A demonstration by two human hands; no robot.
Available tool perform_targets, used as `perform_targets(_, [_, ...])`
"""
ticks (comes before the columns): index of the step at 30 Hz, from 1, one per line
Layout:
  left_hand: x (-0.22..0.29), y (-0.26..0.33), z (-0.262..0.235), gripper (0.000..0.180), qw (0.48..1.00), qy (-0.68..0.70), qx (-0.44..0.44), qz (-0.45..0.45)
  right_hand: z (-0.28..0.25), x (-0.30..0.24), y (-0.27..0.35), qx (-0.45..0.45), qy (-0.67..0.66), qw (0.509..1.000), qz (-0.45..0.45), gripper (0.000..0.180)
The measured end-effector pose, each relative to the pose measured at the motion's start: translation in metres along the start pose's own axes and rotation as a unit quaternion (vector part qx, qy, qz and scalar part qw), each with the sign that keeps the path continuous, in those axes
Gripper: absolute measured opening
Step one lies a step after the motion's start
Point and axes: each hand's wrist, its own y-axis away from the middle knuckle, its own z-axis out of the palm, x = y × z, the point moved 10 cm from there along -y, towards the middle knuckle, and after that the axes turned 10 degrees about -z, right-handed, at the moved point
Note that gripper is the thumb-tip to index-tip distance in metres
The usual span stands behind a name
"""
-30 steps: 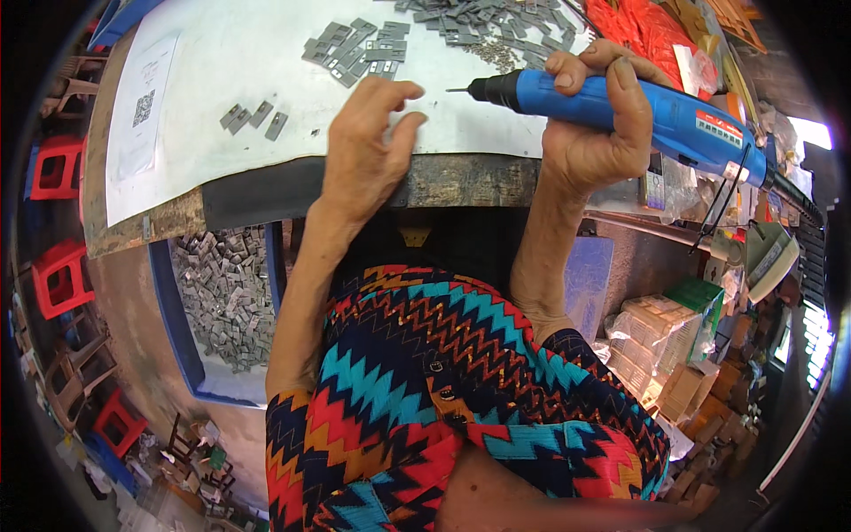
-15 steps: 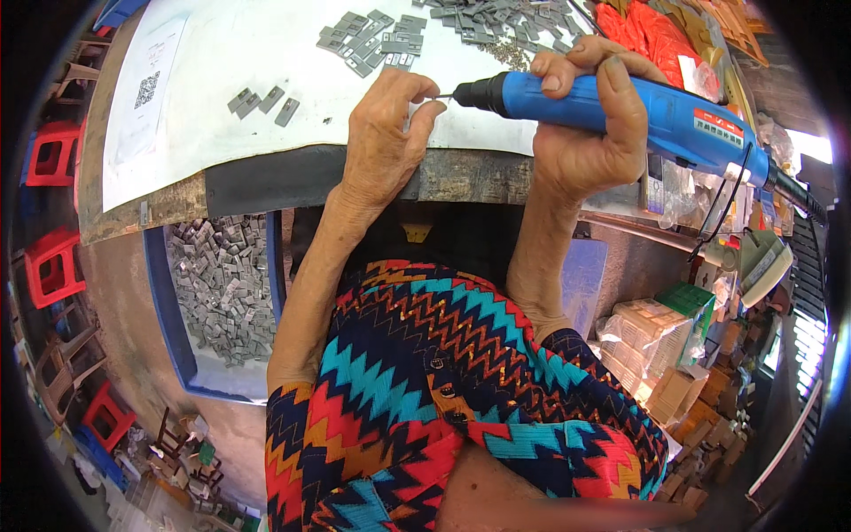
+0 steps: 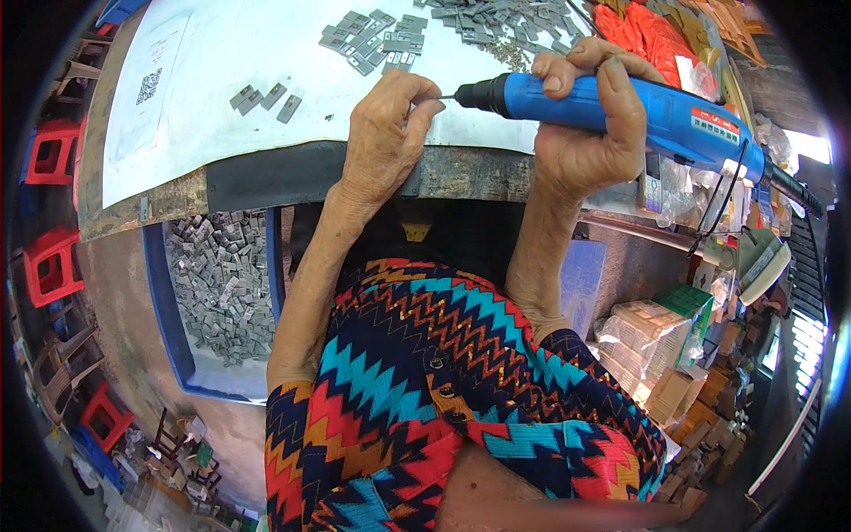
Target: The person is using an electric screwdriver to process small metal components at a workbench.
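Observation:
My right hand (image 3: 581,115) grips a blue electric screwdriver (image 3: 612,111) held sideways, its bit pointing left. My left hand (image 3: 383,133) rests at the front edge of the white worktop (image 3: 222,106), fingertips pinched together right at the bit's tip; whatever small piece they hold is hidden. Small grey metal parts lie in a group (image 3: 372,40) just beyond my left hand, with a few separate grey parts (image 3: 264,97) to the left and a larger heap (image 3: 496,18) at the far edge.
Below the table on the left stands a blue tub (image 3: 191,355) full of grey parts (image 3: 222,284). Orange items (image 3: 647,35) lie at the table's far right. Cardboard boxes (image 3: 656,346) stack at the right. Red stools (image 3: 53,151) stand at the left.
Both hands have shifted a little toward the table's front edge, and the bit's tip stays against my left fingertips. The screwdriver sits slightly lower in view.

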Motion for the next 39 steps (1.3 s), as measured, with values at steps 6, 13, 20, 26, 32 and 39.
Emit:
perform_targets(6, [0.001, 0.001, 0.002, 0.007, 1.000, -0.003, -0.008, 0.009, 0.000, 0.000, 0.001, -0.013, 0.012, 1.000, 0.001, 0.016])
perform_targets(13, [0.003, 0.001, 0.004, 0.006, 0.999, -0.023, -0.013, 0.019, 0.009, 0.003, 0.000, -0.068, 0.010, 0.998, 0.007, 0.018])
perform_targets(20, [0.001, 0.002, 0.004, 0.005, 1.000, -0.022, -0.005, 0.014, 0.017, 0.001, 0.003, -0.109, 0.016, 0.994, -0.020, 0.020])
perform_targets(26, [0.002, 0.003, 0.001, 0.005, 1.000, -0.014, 0.003, 0.024, 0.016, 0.002, 0.003, -0.095, 0.029, 0.995, -0.016, 0.019])
perform_targets(32, [0.002, 0.004, 0.005, 0.005, 0.999, -0.027, -0.015, 0.033, 0.014, 0.005, 0.005, -0.076, 0.034, 0.997, 0.002, 0.019])
perform_targets(39, [0.001, 0.004, 0.007, 0.006, 0.999, -0.021, -0.028, 0.019, 0.014, 0.003, 0.004, -0.077, 0.048, 0.996, -0.005, 0.019])
